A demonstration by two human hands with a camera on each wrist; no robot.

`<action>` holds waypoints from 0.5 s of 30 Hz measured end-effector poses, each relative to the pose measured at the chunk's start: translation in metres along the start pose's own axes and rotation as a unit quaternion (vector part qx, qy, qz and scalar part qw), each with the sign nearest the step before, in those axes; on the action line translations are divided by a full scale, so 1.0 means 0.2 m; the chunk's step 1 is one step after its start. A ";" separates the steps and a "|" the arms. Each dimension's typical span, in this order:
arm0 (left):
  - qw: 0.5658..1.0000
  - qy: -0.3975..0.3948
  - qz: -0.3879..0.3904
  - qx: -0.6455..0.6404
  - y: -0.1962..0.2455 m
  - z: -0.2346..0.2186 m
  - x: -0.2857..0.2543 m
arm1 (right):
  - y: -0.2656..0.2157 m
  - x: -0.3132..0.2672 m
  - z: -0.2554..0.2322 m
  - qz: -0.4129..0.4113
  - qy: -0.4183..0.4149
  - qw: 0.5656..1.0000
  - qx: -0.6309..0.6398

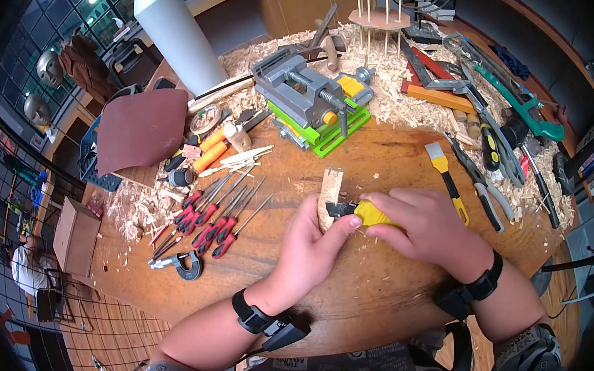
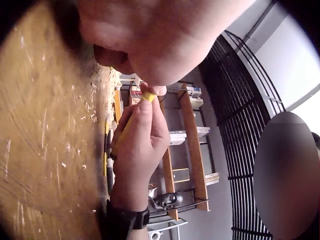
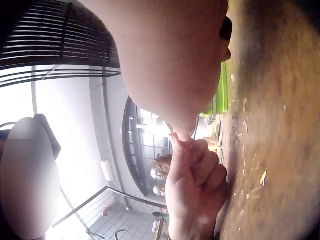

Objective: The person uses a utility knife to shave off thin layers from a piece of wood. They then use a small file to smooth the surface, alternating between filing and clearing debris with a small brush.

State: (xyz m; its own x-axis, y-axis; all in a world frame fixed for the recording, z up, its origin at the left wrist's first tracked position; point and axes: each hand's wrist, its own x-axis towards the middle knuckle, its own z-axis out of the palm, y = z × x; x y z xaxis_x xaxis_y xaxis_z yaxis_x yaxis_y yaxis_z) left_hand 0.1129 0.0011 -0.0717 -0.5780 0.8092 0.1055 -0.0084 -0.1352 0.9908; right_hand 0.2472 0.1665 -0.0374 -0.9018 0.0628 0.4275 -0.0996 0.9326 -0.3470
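Note:
A small pale wood piece [image 1: 328, 188] stands up from the left hand [image 1: 302, 256], whose fingers curl round its lower part. The right hand [image 1: 427, 225] grips a yellow utility knife [image 1: 372, 213]; its black front end lies against the wood. The left thumb touches the knife's front. In the left wrist view the right hand [image 2: 139, 155] holds the yellow handle [image 2: 150, 96], with the left hand [image 2: 160, 35] large above. In the right wrist view the left hand [image 3: 195, 185] has curled fingers, and the right hand [image 3: 170, 60] hides the blade and wood.
Red-handled files [image 1: 205, 222] and a micrometer [image 1: 188, 266] lie left. A grey vise on a green base [image 1: 320, 130] stands beyond the hands. At right are a yellow brush [image 1: 439, 162], pliers [image 1: 485, 201] and a green saw [image 1: 539, 122]. Wood shavings [image 1: 402, 98] cover the back.

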 end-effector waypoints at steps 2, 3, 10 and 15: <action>1.000 -0.005 -0.004 -0.008 0.01 0.00 0.00 | 0.00 0.00 0.00 0.003 0.018 1.000 0.013; 1.000 -0.012 -0.008 -0.016 0.02 0.00 0.01 | 0.00 0.00 0.00 0.004 0.019 1.000 0.013; 0.999 -0.002 -0.032 -0.005 0.04 -0.01 0.02 | -0.04 0.00 0.01 0.021 0.042 0.999 -0.017; 0.997 0.038 -0.039 0.063 0.08 0.02 0.04 | -0.07 0.00 0.01 0.047 0.060 0.996 -0.039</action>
State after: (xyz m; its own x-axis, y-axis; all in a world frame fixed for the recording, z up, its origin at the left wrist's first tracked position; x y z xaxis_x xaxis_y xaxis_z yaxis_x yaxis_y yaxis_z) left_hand 0.1109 0.0070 -0.0546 -0.6402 0.7678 0.0257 0.0437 0.0030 0.9990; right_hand 0.2473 0.1536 -0.0340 -0.8487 0.1881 0.4943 0.0192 0.9450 -0.3266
